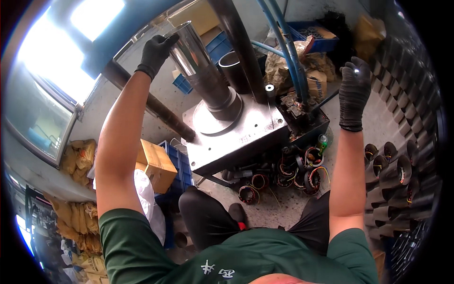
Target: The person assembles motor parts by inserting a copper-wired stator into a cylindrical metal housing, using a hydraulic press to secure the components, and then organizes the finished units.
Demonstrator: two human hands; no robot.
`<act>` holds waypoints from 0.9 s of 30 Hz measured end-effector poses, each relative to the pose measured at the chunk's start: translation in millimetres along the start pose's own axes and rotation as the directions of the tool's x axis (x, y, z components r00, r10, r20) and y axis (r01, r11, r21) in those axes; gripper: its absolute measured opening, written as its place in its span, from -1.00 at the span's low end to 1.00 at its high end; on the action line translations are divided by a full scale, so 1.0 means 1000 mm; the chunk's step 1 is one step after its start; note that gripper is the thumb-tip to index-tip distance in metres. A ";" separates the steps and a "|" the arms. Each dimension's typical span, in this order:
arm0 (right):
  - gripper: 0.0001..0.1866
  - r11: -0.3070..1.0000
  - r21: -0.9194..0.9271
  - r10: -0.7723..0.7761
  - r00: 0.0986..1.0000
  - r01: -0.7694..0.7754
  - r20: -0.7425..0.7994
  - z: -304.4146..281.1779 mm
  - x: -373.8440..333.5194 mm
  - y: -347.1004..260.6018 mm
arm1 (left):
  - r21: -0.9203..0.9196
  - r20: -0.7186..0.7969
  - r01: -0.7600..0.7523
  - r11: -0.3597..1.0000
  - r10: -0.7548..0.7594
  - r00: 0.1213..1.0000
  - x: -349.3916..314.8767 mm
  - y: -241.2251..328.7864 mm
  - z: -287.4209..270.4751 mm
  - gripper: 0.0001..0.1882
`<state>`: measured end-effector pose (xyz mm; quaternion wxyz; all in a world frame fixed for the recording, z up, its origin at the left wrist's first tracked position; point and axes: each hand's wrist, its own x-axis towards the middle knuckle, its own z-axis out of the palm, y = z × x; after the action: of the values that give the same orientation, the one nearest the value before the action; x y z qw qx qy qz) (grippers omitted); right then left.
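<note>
Metal cylinder [191,52] is standing at eleven o'clock; I am pinching its top with the left hand [157,53]. At two o'clock, the right hand [354,94] is hovering half-curled, contents unclear.

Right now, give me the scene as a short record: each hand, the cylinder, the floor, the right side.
Left hand: gloved, at the shiny cylinder's upper rim
Right hand: gloved, raised, apart from the cylinder; whether it holds anything is unclear
Cylinder: standing above a darker round base on the metal table
Floor: rings with coloured wires near the table
Right side: rows of metal sleeves
</note>
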<state>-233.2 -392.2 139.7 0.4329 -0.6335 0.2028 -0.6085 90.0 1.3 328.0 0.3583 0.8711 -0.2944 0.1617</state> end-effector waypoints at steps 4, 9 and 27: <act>-0.78 0.980 -0.159 -0.112 0.993 0.118 0.044 -0.014 0.010 0.002 | 0.029 -0.054 -0.038 0.999 0.039 0.998 -0.002 -0.018 -0.004 -0.48; -0.76 0.993 -0.114 -0.016 0.994 0.029 0.112 -0.039 0.029 0.001 | 0.150 -0.119 -0.026 0.988 0.045 0.992 -0.004 -0.017 -0.001 -0.29; -0.73 0.976 -0.216 0.105 0.925 -0.025 0.366 -0.056 0.028 -0.005 | -0.027 0.026 -0.010 1.000 0.011 1.000 0.009 -0.026 -0.001 -0.43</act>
<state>-282.4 -428.5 154.1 0.4151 -0.7728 0.1996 -0.4366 113.5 13.6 319.3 0.3655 0.8666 -0.3057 0.1483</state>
